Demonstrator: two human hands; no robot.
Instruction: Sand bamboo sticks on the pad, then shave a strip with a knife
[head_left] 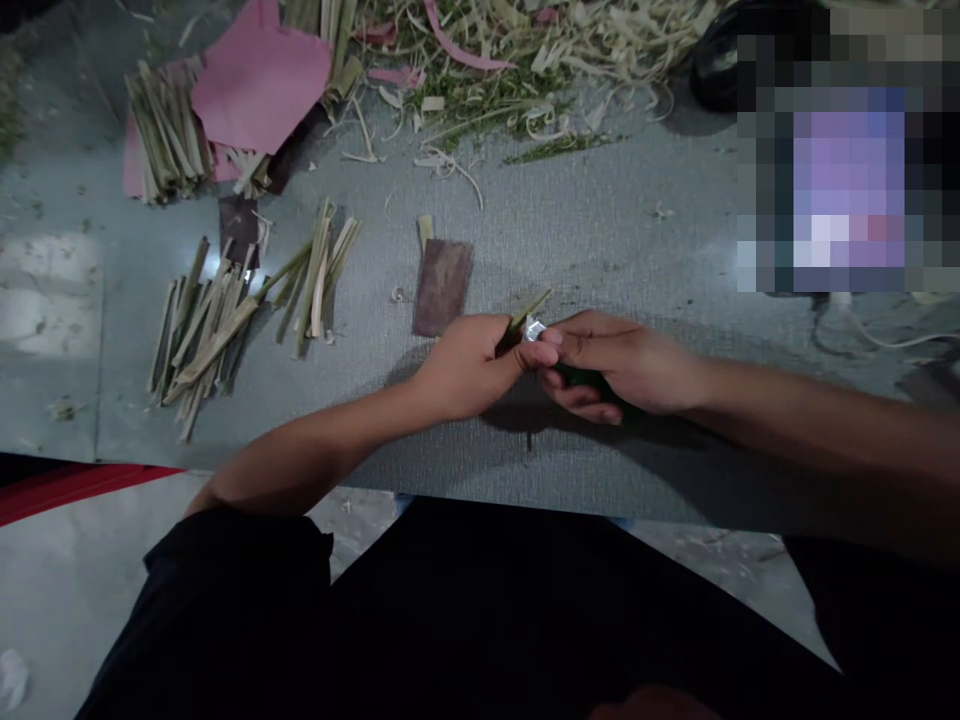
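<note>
My left hand (472,367) is closed around a thin green stalk (534,308), whose tip sticks out above the fingers. Touching it from the right, my right hand (611,365) is closed on a dark green tool (581,375) with a small shiny metal part (534,330) at the fingertips. The palm hides most of that tool, so its kind is unclear. Just above my left hand lies a brown rectangular piece (444,288), with a short pale strip (426,228) at its top edge.
Cut stalks lie in a loose pile (210,335) and a smaller group (319,280) at left. Behind them are a stalk bundle (169,135) and pink paper (262,85). Shavings (525,60) cover the back of the grey table (360,400). A black object (720,65) stands back right.
</note>
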